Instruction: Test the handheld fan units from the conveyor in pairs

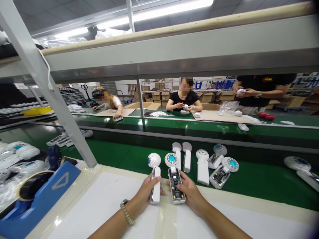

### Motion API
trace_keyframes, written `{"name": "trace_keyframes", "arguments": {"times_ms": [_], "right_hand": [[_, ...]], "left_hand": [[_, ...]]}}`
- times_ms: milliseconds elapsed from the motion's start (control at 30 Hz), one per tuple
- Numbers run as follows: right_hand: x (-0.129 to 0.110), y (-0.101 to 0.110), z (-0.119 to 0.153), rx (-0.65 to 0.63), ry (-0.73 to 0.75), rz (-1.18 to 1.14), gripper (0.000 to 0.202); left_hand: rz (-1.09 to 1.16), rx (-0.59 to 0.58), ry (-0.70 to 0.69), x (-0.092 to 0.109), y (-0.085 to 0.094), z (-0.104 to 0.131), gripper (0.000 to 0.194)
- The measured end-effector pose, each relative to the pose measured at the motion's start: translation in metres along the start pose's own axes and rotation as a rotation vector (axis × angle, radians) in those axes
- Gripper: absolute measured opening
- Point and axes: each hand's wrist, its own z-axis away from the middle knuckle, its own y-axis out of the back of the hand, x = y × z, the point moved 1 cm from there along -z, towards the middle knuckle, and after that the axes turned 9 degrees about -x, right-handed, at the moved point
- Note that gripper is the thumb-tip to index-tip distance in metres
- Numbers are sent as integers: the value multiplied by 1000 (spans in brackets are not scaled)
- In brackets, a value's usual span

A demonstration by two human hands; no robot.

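My left hand [149,189] is wrapped round the handle of a white handheld fan [156,189], its round head tilted up at the green belt's near edge. Beside it, my right hand [190,191] grips a second fan [176,191], whose clear-fronted handle shows a circuit board and whose head has a blue centre. The two fans are apart, over the white-covered table. Just beyond, on the green belt [119,154], lie several more fans, among them a white-handled one [203,171] and one with a clear handle [219,176].
A blue tape dispenser [50,196] stands at the left beside wrapped fans [27,152]. A grey post [57,99] rises at the left, and a shelf [174,53] crosses overhead. Three people work across the belt. Another fan [309,179] lies at the far right.
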Motion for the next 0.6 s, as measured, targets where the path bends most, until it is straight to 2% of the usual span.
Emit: {"name": "trace_keyframes", "arguments": {"times_ms": [233,467,600], "right_hand": [[0,-5,4,-10,-6,-5,80],[-8,-11,10,-40,-54,26,76],[-7,-13,11,-30,-39,28,72]], "left_hand": [[-18,8,-26,-3,-2,5,29],[21,16,48,-20,9,35,40],[-81,-9,105,-21,17,48,48]]}}
